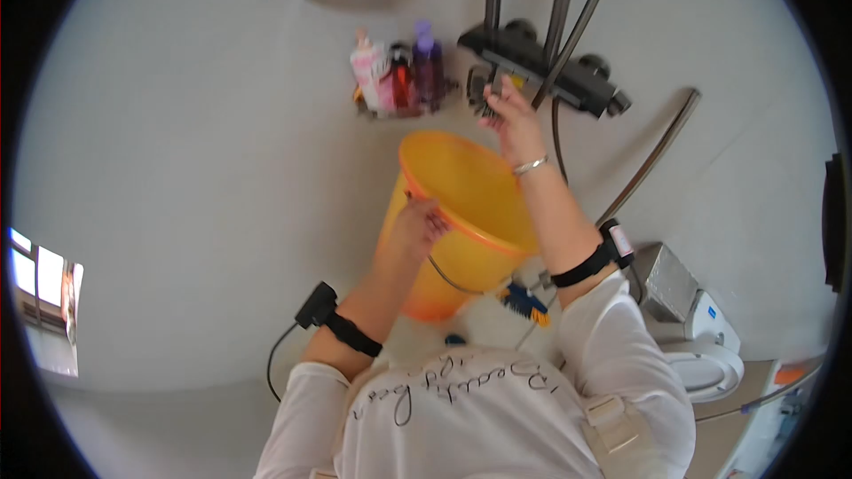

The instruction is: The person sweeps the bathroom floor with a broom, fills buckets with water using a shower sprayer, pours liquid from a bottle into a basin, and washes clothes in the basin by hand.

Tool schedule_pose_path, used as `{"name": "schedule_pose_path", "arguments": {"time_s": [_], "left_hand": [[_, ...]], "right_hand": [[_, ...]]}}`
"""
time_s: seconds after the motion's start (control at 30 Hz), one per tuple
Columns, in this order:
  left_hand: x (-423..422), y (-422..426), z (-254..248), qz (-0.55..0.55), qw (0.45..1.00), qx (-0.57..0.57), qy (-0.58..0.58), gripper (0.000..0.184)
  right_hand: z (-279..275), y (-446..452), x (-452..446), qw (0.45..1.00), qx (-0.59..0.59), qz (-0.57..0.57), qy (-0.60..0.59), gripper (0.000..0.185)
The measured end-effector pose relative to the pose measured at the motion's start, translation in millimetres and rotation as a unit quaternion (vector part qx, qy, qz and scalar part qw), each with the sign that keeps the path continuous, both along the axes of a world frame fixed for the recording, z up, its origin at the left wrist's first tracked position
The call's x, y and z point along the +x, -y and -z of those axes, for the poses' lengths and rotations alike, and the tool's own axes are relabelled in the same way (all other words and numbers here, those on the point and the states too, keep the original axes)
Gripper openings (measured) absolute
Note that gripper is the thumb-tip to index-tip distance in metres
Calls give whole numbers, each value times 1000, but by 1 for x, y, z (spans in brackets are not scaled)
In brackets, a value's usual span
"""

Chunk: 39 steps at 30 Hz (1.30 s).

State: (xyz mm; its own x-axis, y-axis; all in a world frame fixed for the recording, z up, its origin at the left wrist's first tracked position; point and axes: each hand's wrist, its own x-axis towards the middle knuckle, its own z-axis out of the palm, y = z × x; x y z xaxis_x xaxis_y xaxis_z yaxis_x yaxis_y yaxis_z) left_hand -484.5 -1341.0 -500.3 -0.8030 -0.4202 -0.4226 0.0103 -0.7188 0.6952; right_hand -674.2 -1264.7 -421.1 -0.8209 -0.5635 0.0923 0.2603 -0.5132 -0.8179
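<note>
My left hand [421,227] grips the near rim of a yellow plastic bucket [426,288], fingers closed over its orange edge. The bucket is tilted, its mouth toward me, and its thin wire handle hangs down the near side. My right hand [515,120] is raised beyond the bucket, with fingers bent around a small dark fitting [479,89] below the black shower mixer [541,66]. Blur and the fingers partly hide that fitting, so its exact kind is unclear.
A wall shelf [395,113] holds several bottles left of the mixer. Dark hoses and a metal pipe [652,155] run along the right. A blue and yellow brush [525,303] is beside the bucket. A toilet [706,368] stands at the lower right.
</note>
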Motion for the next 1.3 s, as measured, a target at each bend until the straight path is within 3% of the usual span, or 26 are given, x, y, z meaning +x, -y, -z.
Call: {"name": "schedule_pose_path", "arguments": {"time_s": [0.03, 0.1, 0.17, 0.23, 0.3, 0.33, 0.4, 0.43, 0.5, 0.53, 0.6, 0.63, 0.7, 0.77, 0.83, 0.9, 1.0, 1.07, 1.1, 1.13, 1.2, 1.23, 1.3], "left_hand": [[9, 5, 1, -17, 1000, 3, 4, 18], [18, 18, 5, -97, 990, 21, 97, 17], [27, 30, 15, -134, 984, 13, 117, 15], [38, 36, 19, -171, 976, -9, 135, 14], [39, 43, 17, -166, 972, -89, 138, 7], [38, 46, 12, -177, 970, -88, 144, 7], [49, 45, -3, -125, 940, -247, 198, 9], [52, 43, -12, -136, 937, -245, 210, 9], [58, 42, -26, -105, 890, -354, 267, 14], [69, 39, -34, -113, 886, -355, 277, 14], [82, 38, -43, -144, 884, -384, 224, 16], [86, 36, -46, -152, 880, -386, 233, 16], [81, 33, -53, -197, 911, -328, 150, 17], [96, 27, -37, -197, 895, -366, 161, 18], [109, 27, -16, -196, 859, -361, 306, 17], [123, 27, 17, -278, 884, -231, 298, 16], [168, 29, 75, -367, 831, -225, 353, 22], [185, 36, 86, -485, 795, -187, 313, 23], [192, 35, 80, -502, 782, -185, 320, 23], [197, 37, 71, -537, 769, -170, 304, 23], [218, 29, 50, -585, 751, -151, 268, 20], [221, 27, 41, -605, 732, -147, 276, 20], [228, 21, 28, -657, 688, -134, 279, 15]], "right_hand": [[17, -3, -6, 998, 28, -20, -49, 24], [62, -12, -19, 990, 122, -63, -18, 22], [107, -15, -24, 971, 206, -117, 9, 20], [169, -12, -20, 889, 418, -183, 27, 18], [212, 3, -8, 811, 511, -280, -59, 23], [218, 16, -7, 807, 509, -291, -60, 23], [187, 53, 21, 581, 613, -455, -283, 27], [223, 69, 20, 577, 605, -469, -286, 27], [319, 112, 18, 634, 410, -394, -524, 31], [330, 127, 29, 635, 399, -401, -525, 31], [347, 162, 44, 798, 444, -212, -349, 30], [353, 176, 51, 799, 436, -222, -349, 30], [353, 195, 63, 829, 405, -300, -243, 31], [337, 202, 88, 836, 373, -375, -147, 32], [315, 209, 133, 823, 343, -449, -57, 33], [280, 192, 219, 790, 318, -523, 43, 35], [256, 164, 297, 704, 291, -621, 185, 36], [237, 135, 312, 632, 266, -675, 275, 38], [236, 110, 307, 674, 247, -695, -31, 43], [241, 95, 289, 660, 192, -646, -333, 49], [235, 127, 263, 302, 290, -847, -329, 57], [222, 141, 253, 280, 275, -857, -335, 57], [191, 166, 244, 367, 211, -870, -251, 53]]}}
